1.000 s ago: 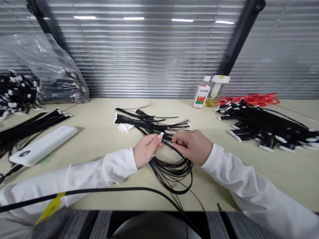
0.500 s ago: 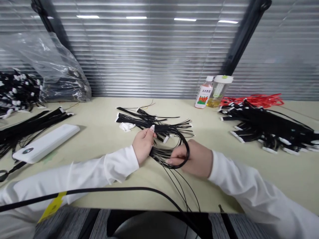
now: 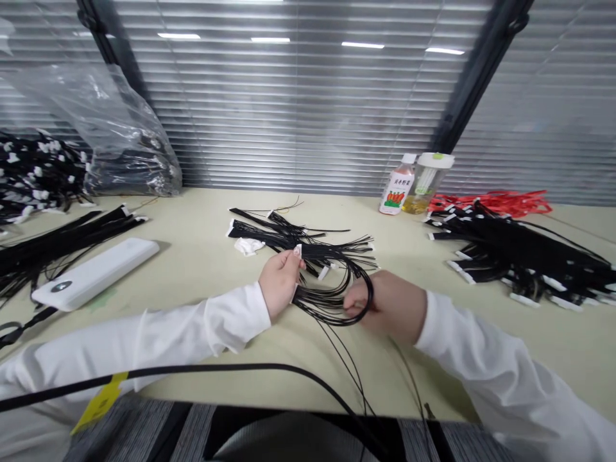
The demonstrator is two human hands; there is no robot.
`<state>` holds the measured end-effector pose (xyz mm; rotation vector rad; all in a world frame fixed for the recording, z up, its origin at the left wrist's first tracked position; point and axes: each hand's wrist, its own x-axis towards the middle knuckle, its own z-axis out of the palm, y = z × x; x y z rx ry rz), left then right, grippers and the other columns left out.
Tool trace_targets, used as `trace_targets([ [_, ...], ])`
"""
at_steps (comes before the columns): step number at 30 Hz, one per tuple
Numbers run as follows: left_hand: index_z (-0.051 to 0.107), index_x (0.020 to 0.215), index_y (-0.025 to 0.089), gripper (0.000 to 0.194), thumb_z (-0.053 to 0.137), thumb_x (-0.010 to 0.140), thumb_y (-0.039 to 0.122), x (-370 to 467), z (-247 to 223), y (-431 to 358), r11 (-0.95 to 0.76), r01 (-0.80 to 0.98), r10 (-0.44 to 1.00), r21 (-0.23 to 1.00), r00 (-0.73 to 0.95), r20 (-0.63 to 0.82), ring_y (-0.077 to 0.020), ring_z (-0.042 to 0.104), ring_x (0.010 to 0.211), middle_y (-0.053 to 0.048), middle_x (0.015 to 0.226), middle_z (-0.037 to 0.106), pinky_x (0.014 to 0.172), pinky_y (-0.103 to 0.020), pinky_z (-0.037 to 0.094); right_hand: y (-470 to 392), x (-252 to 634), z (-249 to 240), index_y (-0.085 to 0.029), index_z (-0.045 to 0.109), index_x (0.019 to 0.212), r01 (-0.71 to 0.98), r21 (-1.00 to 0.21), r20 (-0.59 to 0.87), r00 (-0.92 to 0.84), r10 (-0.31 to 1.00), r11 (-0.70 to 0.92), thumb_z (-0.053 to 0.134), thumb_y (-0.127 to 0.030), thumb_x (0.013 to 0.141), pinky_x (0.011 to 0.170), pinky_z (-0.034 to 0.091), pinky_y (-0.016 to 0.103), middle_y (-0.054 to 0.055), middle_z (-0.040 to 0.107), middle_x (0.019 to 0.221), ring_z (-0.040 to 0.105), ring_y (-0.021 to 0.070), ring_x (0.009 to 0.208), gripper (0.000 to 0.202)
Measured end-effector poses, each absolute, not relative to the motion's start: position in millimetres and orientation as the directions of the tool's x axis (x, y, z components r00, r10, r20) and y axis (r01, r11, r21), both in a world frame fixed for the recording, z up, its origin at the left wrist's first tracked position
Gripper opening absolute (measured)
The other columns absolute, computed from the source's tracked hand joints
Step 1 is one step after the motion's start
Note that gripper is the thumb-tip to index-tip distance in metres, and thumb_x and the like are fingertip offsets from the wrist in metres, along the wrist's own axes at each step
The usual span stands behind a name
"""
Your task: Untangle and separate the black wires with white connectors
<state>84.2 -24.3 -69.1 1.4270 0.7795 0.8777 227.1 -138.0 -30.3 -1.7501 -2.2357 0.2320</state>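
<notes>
My left hand is closed on a looped bundle of thin black wires, with one white connector end showing above the thumb. The bundle curves out to the right and bends back toward the same hand. At the right side of that loop is my right hand, its fingers curled and partly hidden by the wires. A thin black wire, blurred, trails down from beneath it. Behind my hands, more black wire bundles with white ends lie on the table beside a crumpled white scrap.
On the left are a white power bank, scissors, black wire bundles and a clear plastic bag. A bottle, a lidded cup, red wires and black bundles sit right. A black cable crosses in front.
My right hand has moved slightly right, its fingertips drawing back from the loop's strands. One thin wire below it has swung right. My left hand keeps its hold on the bundle.
</notes>
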Motion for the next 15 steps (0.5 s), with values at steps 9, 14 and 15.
trace_targets([
  [9,0.044,0.060,0.015,0.035,0.040,0.076,0.046,82.9,-69.8,-23.9,-0.027,-0.056,0.874,0.998,0.483,0.051,-0.0034,0.027,0.034,0.007,0.036,0.031,0.034,-0.015,0.021,-143.9,261.8,-1.2,-0.018,0.061,0.095,0.849,-0.528,0.608,0.358,0.709,0.025,0.055,-0.025,0.068,0.069,0.048,0.032,0.006,0.063,0.090,0.060,0.0159,0.074,0.029],
  [14,0.045,0.061,0.015,0.038,0.037,0.077,0.048,80.1,-70.6,-26.8,-0.160,-0.012,0.821,0.987,0.553,0.140,-0.0036,0.029,0.036,0.007,0.037,0.033,0.038,-0.015,0.024,-141.7,243.0,0.5,-0.019,0.052,0.073,0.106,-0.916,0.393,0.439,0.808,0.388,0.053,-0.032,0.072,0.068,0.051,0.028,-0.001,0.058,0.073,0.057,0.0078,0.067,0.013],
  [15,0.046,0.062,0.015,0.038,0.036,0.078,0.048,79.2,-70.6,-27.6,-0.192,-0.003,0.808,0.981,0.568,0.160,-0.0038,0.030,0.037,0.006,0.038,0.034,0.039,-0.015,0.025,-141.3,239.8,-0.6,-0.018,0.049,0.068,0.090,-0.918,0.385,0.427,0.818,0.386,0.052,-0.033,0.073,0.060,0.051,0.025,-0.004,0.054,0.062,0.054,0.0058,0.056,0.016],
])
